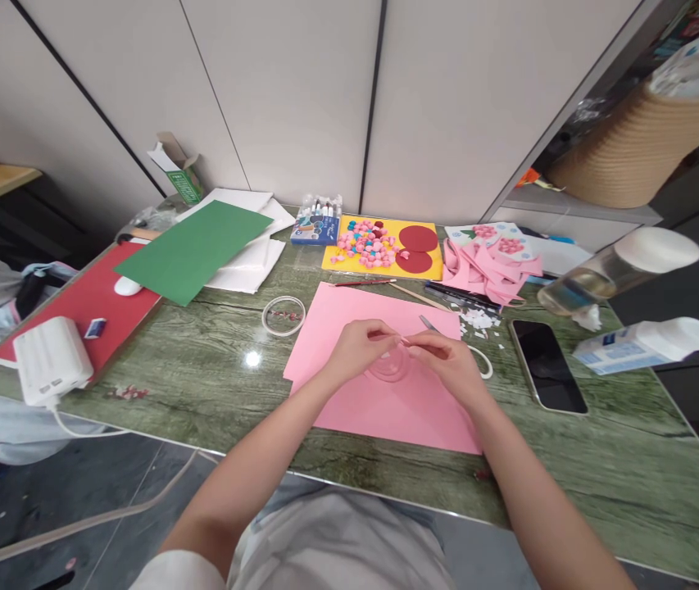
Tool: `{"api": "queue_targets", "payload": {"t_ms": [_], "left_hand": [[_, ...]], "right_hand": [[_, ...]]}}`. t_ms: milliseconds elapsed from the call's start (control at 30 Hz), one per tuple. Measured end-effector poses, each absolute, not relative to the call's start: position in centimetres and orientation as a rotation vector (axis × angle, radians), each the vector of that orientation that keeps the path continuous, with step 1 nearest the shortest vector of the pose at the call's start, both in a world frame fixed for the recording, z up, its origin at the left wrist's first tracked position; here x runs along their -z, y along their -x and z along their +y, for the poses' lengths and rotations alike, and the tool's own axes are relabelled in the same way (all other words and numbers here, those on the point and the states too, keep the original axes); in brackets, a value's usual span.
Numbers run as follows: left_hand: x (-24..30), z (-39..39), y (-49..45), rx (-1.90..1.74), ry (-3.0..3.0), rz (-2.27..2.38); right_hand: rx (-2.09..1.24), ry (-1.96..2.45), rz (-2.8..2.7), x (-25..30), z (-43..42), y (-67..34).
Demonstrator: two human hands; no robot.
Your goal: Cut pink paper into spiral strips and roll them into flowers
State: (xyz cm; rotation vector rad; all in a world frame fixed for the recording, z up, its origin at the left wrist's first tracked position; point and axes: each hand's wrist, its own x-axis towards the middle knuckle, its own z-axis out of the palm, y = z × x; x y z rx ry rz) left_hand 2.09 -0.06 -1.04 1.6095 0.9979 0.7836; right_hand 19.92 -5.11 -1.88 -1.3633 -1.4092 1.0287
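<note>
My left hand (pixel 365 346) and my right hand (pixel 444 360) meet over sheets of pink paper (pixel 386 422), fingertips pinched together. Between them is a small pink piece of paper (pixel 403 342), mostly hidden by the fingers. Just below the fingertips, a clear round ring (pixel 388 365), which looks like a tape roll, lies on the pink sheet. A pair of scissors shows its blade (pixel 428 324) above my right hand and a white handle loop (pixel 482 362) to its right. A thin brush (pixel 365 283) and a wooden stick (pixel 419 296) rest along the sheet's top edge.
Behind sits yellow paper (pixel 332 260) with small pink and blue pieces and red circles (pixel 418 238). Pink strips (pixel 490 270), white scraps (pixel 479 319), a phone (pixel 546 365) and bottles are rightward. Leftward lie a tape roll (pixel 283 316), green sheet (pixel 195 250) and power bank (pixel 52 360).
</note>
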Motion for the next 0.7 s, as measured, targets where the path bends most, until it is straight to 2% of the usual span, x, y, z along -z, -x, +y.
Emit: {"api": "queue_targets", "payload": {"t_ms": [700], "left_hand": [[0.88, -0.7, -2.29, -0.798, -1.586, 0.98]], "right_hand": [[-0.964, 1.387, -1.353, 2.45, -5.22, -19.67]]}}
